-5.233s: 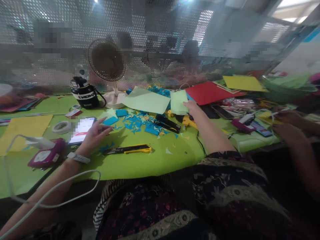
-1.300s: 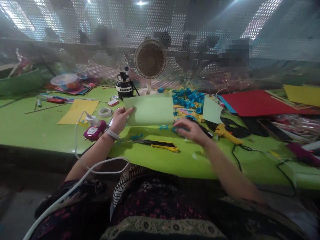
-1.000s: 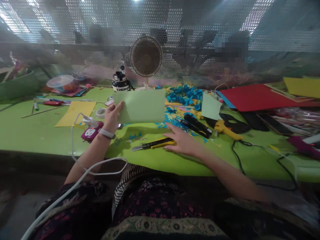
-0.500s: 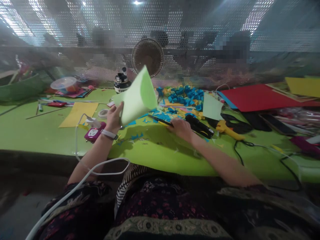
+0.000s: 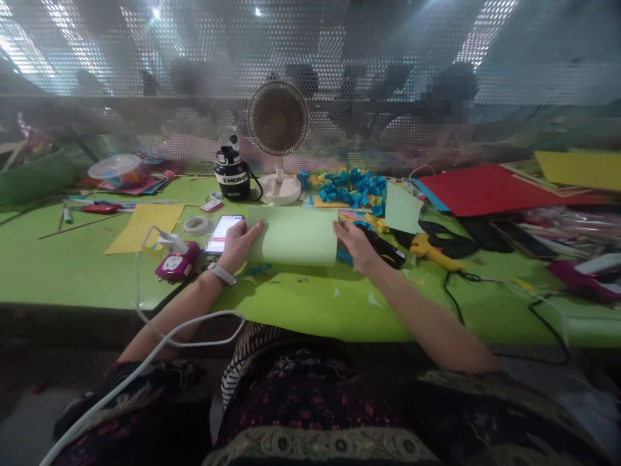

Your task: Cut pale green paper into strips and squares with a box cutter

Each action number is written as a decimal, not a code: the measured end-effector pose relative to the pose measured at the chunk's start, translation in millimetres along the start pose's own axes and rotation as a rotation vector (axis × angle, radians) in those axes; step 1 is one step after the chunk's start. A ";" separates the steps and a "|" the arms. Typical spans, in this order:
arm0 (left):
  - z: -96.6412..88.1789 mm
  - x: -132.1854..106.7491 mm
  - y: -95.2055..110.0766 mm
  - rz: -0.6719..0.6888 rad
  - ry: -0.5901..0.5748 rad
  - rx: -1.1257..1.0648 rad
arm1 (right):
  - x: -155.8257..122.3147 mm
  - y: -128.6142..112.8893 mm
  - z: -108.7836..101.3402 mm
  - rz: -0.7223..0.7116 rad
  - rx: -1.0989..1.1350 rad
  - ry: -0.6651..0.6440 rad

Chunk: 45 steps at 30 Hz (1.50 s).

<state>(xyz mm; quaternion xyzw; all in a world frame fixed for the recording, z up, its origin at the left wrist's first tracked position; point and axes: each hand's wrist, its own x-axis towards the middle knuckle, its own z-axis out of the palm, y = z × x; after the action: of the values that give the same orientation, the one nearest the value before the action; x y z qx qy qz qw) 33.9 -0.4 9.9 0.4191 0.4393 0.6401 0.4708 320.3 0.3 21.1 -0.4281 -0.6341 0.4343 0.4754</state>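
A pale green card sheet (image 5: 291,236) is laid flat on the green counter (image 5: 310,310), directly in front of the body. Its long axis runs from side to side, roughly parallel to the counter's near edge. The sheet is spanned by both hands: the left grip (image 5: 235,246) is placed at its left short edge and the right grip (image 5: 356,244) at its right short edge, so neither is clearly nearer. Both grips are open, with the fingers extended over the card, and no closed hold can be seen.

A smartphone (image 5: 224,234) is lying just beside the left grip, with a roll of tape (image 5: 195,224) and a magenta power socket (image 5: 177,261) nearby. A black tool (image 5: 385,251), whose exact kind cannot be told, is lying just beside the right grip. Beyond it, a smaller pale green sheet (image 5: 402,207) is tilted up near a heap of blue paper pieces (image 5: 352,188), and a yellow-handled tool (image 5: 422,246) is lying to the right.
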 end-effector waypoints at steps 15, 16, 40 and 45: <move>1.4 -16.5 2.0 -0.068 -0.105 0.031 | -13.8 -1.6 2.8 0.073 0.195 0.192; 1.4 -16.7 2.4 -0.076 -0.109 0.033 | -13.4 -1.4 2.8 0.069 0.191 0.201; 3.3 -18.0 4.7 -0.103 -0.138 0.029 | -9.6 5.0 0.8 0.048 0.155 0.243; 1.8 -17.1 2.1 -0.119 -0.152 0.005 | -10.3 2.5 1.3 0.061 0.161 0.245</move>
<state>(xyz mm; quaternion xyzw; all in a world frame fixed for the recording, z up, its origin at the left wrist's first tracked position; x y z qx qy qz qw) 38.7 -17.1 10.2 0.4408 0.4279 0.5761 0.5392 321.2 -9.0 16.1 -0.4575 -0.5210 0.4424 0.5688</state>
